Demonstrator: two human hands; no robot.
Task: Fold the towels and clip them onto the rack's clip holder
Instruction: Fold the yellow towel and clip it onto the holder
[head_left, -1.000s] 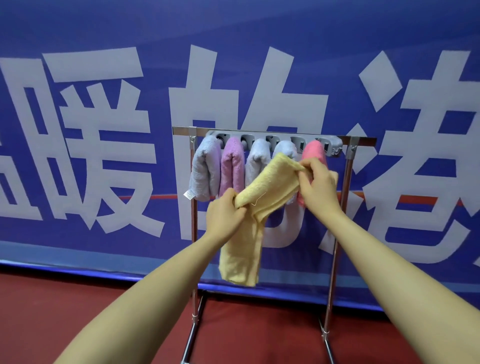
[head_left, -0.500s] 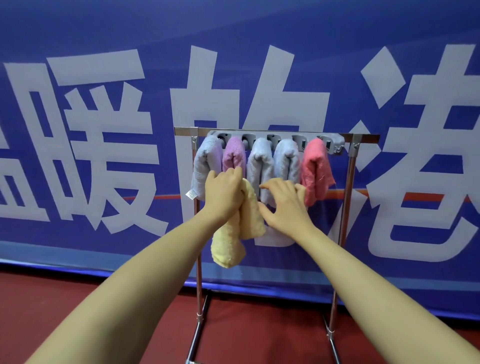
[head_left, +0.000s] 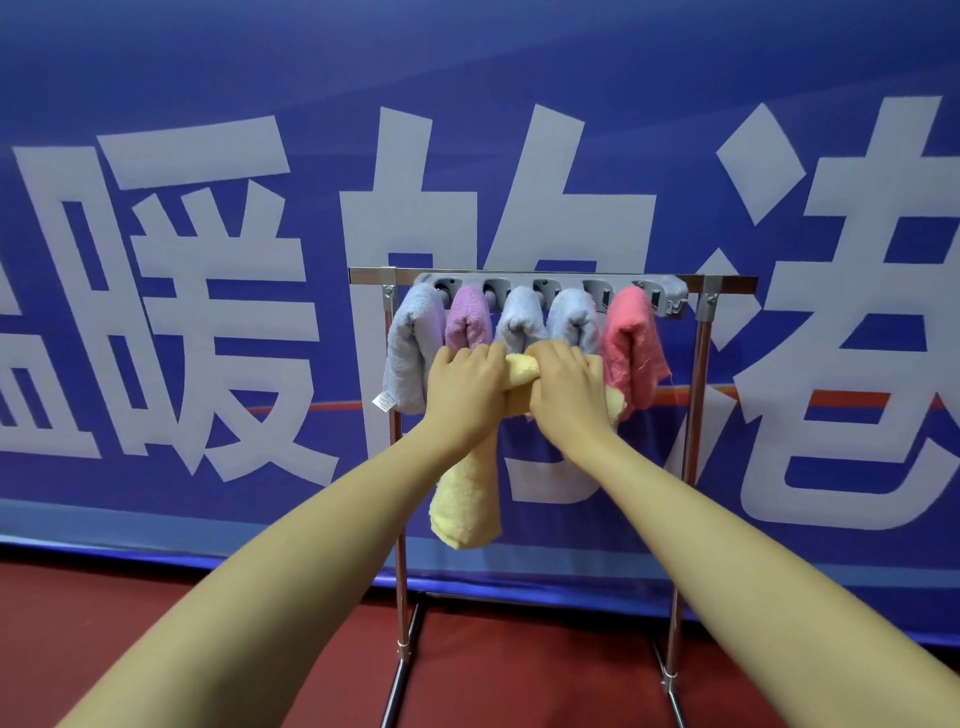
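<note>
Hands (head_left: 465, 387) and (head_left: 566, 392) side by side on a yellow towel (head_left: 467, 499), in front of the rack (head_left: 696, 415).

Left hand and right hand both curl their fingers over the top of the bunched yellow towel, gripping it just below the hanging row. A long fold of it droops under the left wrist, and a shorter end shows past the right hand. Behind them, the grey clip holder (head_left: 670, 296) on the rack's top bar carries five folded towels: a pale lavender towel (head_left: 410, 353), a pink-purple towel (head_left: 467, 322), two light blue towels (head_left: 519, 322) and (head_left: 571, 317), and a coral towel (head_left: 631, 348). A blue banner (head_left: 208, 260) with large white characters hangs behind; the floor (head_left: 519, 675) is red.
</note>
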